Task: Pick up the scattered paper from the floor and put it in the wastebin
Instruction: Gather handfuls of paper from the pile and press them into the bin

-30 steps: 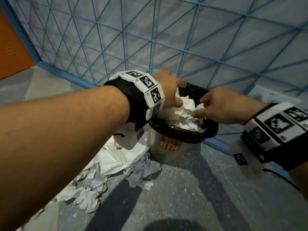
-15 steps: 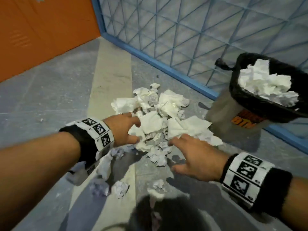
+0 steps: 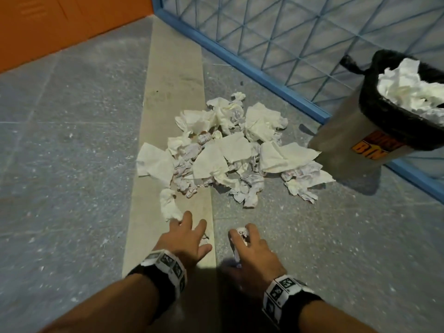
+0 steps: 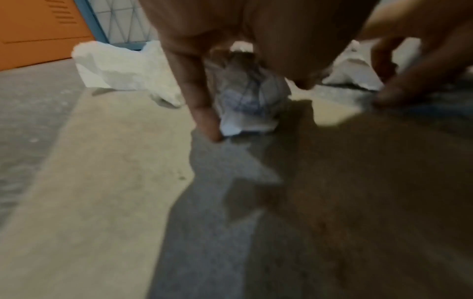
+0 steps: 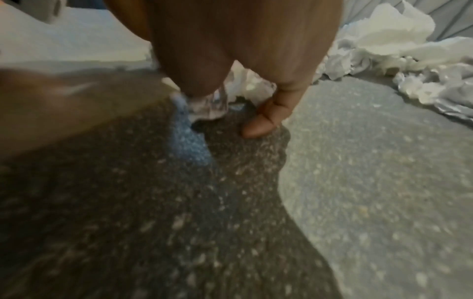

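Head view: both hands are down at the floor (image 3: 72,152), on the near side of the paper pile (image 3: 230,150), and each has a stray piece of its own.
Left hand: the left hand (image 3: 185,239) is spread, fingers straight and apart, with a small crumpled scrap (image 4: 249,97) under the palm. In the left wrist view one finger (image 4: 204,113) stands just beside that scrap, tip at the floor. Nothing is clasped yet.
Right hand: the right hand (image 3: 249,246) has its fingers curled round a crumpled paper ball (image 3: 241,233). In the right wrist view the ball (image 5: 212,105) sits between thumb and fingers, close to the floor; I cannot tell whether it has lifted clear.
Twisted strip: a twisted tissue strip (image 3: 169,205) runs from the left fingertips away toward the pile, its long axis pointing forward. Its near end looks to touch the fingertips.
Wastebin: the wastebin (image 3: 348,140), lined with a black bag (image 3: 384,116), stands at the far right against the blue mesh fence (image 3: 300,32), already heaped with white paper. It lies forward and to the right of both hands, beyond the pile.
Nearer hand: the right hand is on the bin's side, so I judge it has the shorter carry; the left would have to cross over the pile.
Next move: probably closing the left fingers on the scrap, then carrying both pieces right and forward.
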A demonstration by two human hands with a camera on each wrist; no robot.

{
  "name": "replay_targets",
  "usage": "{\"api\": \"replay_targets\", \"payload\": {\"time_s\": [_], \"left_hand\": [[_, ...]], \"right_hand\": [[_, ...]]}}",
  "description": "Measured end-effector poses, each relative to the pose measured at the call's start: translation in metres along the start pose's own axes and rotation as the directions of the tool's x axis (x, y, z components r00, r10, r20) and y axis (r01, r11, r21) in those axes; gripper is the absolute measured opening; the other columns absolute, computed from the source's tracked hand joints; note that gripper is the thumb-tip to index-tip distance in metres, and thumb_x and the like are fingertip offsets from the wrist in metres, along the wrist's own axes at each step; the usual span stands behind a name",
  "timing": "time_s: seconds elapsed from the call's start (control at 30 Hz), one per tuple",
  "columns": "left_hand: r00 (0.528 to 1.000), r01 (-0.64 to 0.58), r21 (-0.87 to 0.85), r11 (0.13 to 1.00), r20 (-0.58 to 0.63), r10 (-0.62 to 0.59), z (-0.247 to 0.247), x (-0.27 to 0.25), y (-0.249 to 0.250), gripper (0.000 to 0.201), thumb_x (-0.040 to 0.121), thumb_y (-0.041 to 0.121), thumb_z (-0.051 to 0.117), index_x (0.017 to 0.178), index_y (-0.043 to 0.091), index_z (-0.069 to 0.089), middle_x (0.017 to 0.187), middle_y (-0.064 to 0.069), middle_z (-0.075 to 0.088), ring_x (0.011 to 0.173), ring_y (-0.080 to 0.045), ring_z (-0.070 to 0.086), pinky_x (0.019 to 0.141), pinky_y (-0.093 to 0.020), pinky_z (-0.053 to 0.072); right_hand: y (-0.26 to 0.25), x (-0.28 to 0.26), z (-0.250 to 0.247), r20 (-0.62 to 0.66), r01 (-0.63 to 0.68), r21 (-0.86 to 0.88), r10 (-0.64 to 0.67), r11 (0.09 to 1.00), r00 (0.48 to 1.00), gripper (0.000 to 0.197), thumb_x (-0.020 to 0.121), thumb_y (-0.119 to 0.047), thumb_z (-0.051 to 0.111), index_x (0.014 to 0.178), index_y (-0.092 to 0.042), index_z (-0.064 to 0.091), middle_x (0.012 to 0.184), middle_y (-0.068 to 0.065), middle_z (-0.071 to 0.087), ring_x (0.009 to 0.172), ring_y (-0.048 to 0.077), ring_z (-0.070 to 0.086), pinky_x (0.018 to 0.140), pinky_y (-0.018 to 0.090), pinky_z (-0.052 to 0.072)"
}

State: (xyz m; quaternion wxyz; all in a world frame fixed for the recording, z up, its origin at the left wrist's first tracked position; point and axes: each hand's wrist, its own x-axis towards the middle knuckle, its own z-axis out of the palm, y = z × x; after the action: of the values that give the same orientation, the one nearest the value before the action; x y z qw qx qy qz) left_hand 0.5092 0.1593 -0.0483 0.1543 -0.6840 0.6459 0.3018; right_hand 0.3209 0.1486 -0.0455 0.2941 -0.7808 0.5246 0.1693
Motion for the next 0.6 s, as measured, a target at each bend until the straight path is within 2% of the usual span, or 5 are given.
{"api": "replay_targets", "payload": {"time_s": [0.2,0.27,0.33,0.43,0.6], "left_hand": [[0.991,-0.122,0.032,0.992,-0.054,0.123,0.009,0.012,0.014,0.040,0.095,0.042,0.038,0.130,0.024,0.036,0.130,-0.008,0.036,0.114,-0.031,0.043,0.086,-0.043,0.048],[0.987,-0.147,0.053,0.988,-0.053,0.150,-0.003,0.018,0.017,0.037,0.091,0.040,0.041,0.123,0.020,0.044,0.120,-0.009,0.044,0.106,-0.031,0.050,0.084,-0.042,0.049],[0.982,-0.173,0.081,0.982,-0.067,0.178,-0.024,0.025,0.023,0.036,0.087,0.039,0.043,0.116,0.019,0.050,0.112,-0.008,0.049,0.100,-0.030,0.055,0.080,-0.040,0.050],[0.949,-0.272,0.111,0.956,-0.132,0.286,-0.072,0.040,0.034,0.040,0.087,0.042,0.046,0.121,0.021,0.051,0.112,-0.007,0.053,0.102,-0.029,0.058,0.082,-0.036,0.050],[0.827,-0.366,0.033,0.930,-0.446,0.342,-0.181,0.052,0.094,0.054,0.081,0.052,0.045,0.125,0.022,0.053,0.116,-0.007,0.058,0.109,-0.029,0.056,0.088,-0.035,0.047]], "right_hand": [[0.010,0.015,0.018,-0.100,0.050,-0.004,-0.050,0.999,0.994,0.025,0.094,-0.035,0.043,0.113,-0.020,0.047,0.128,0.009,0.038,0.090,0.029,0.059,0.074,0.038,0.052],[0.012,0.015,0.017,-0.090,0.136,-0.047,-0.140,0.990,0.986,0.025,0.095,-0.032,0.038,0.101,-0.013,0.053,0.112,0.011,0.050,0.074,0.030,0.060,0.063,0.040,0.053],[0.010,0.012,0.000,-0.018,0.218,-0.093,-0.221,0.971,0.975,0.024,0.095,-0.028,0.039,0.102,-0.010,0.053,0.109,0.014,0.048,0.080,0.036,0.059,0.067,0.042,0.051],[0.013,0.008,-0.054,0.059,0.352,-0.164,-0.347,0.922,0.936,0.021,0.095,-0.025,0.043,0.106,-0.010,0.052,0.111,0.015,0.046,0.090,0.038,0.057,0.070,0.040,0.048],[0.049,-0.007,-0.197,-0.173,0.428,-0.246,-0.474,0.870,0.863,0.019,0.093,-0.026,0.052,0.106,-0.014,0.057,0.107,0.014,0.052,0.088,0.035,0.059,0.075,0.043,0.050]]}}
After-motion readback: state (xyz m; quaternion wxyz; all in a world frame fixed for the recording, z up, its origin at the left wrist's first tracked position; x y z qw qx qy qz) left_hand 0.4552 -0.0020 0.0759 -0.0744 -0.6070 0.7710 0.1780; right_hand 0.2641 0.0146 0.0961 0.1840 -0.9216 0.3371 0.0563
